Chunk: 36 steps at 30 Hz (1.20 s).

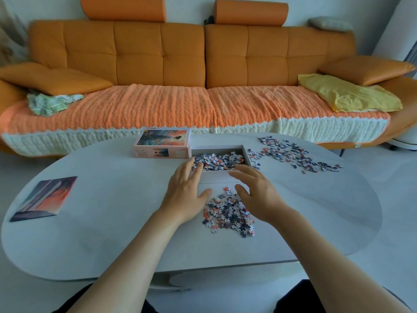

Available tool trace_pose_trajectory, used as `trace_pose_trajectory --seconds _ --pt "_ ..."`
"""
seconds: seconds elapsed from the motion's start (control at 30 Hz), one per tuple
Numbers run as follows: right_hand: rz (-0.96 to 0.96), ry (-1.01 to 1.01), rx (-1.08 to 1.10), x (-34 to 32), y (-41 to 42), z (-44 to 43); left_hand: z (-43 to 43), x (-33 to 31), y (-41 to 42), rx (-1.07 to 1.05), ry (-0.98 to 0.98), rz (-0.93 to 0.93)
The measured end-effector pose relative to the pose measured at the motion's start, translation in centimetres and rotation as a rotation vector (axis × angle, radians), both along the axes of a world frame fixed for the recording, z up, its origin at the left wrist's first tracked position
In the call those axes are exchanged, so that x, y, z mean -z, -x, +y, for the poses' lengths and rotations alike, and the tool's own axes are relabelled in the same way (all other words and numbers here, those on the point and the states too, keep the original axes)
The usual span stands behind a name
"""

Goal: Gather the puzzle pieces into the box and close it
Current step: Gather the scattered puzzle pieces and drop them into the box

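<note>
Both hands are out over the table [112,222] with fingers spread and holding nothing: the left hand [187,193] hovers at the near left corner of the box [216,173], the right hand [257,195] just beside its near wall. Partway through, I'd say — the open box already holds a good layer of pieces [218,160], but plenty is left. A near pile [230,213] lies between the wrists, right in front of the box, and a looser scatter [293,154] spreads across the table to the right of it. The lid [163,143], printed with the picture, stands just left of the box and touching it — closing comes last, and it isn't close yet. A picture card [45,197] sits well apart on the left. The tabletop is smooth, pale grey and rounded, so pieces should slide easily toward the edge of the box. Behind it runs an orange sofa [203,53] with a knitted throw [180,109], a yellow cloth [347,93] on its right seat, pale floor all round.
</note>
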State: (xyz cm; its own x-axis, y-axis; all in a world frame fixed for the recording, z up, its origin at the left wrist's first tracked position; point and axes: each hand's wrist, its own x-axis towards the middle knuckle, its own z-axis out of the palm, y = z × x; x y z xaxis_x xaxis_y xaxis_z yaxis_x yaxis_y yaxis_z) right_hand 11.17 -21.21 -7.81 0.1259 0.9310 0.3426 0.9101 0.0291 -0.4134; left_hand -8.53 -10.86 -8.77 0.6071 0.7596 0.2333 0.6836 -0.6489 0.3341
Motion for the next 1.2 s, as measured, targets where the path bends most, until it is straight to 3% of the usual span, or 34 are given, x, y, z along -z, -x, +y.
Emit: trace_pose_trajectory --seconds 0.07,0.13,0.23,0.37,0.67,0.83,0.93,1.03,1.1,1.2 --pt "-0.064 -0.046 -0.034 0.1 0.2 -1.0 -0.8 -0.3 0.2 0.064 -0.147 -0.076" --pt "-0.088 0.027 -0.097 0.3 0.8 -2.0 -1.7 -0.3 0.4 0.25 -0.065 -0.156" --pt "-0.192 0.248 -0.17 1.3 1.5 -3.1 -3.3 0.8 0.7 0.4 0.099 0.023" --pt "-0.219 0.38 -0.153 2.3 1.9 -3.1 -3.0 1.4 0.9 0.363 0.115 0.232" --pt "-0.048 0.268 -0.196 2.7 2.9 0.5 -0.9 0.9 1.6 0.291 0.119 0.136" --pt "0.162 0.244 -0.166 0.4 2.3 1.5 0.2 0.1 1.9 0.256 0.176 0.048" --pt "0.063 0.292 -0.154 -1.6 0.7 1.4 0.1 -0.3 1.2 0.242 0.202 0.08" --pt "-0.091 0.513 -0.145 -2.5 -0.4 1.1 -0.3 0.0 -0.2 0.288 0.156 0.109" --pt "-0.099 0.595 -0.125 -2.5 -0.4 1.2 -0.4 0.1 -1.0 0.289 0.149 0.081" --pt "-0.039 0.544 -0.088 -2.4 0.3 1.7 -0.1 -0.2 -1.3 0.274 0.162 0.043"
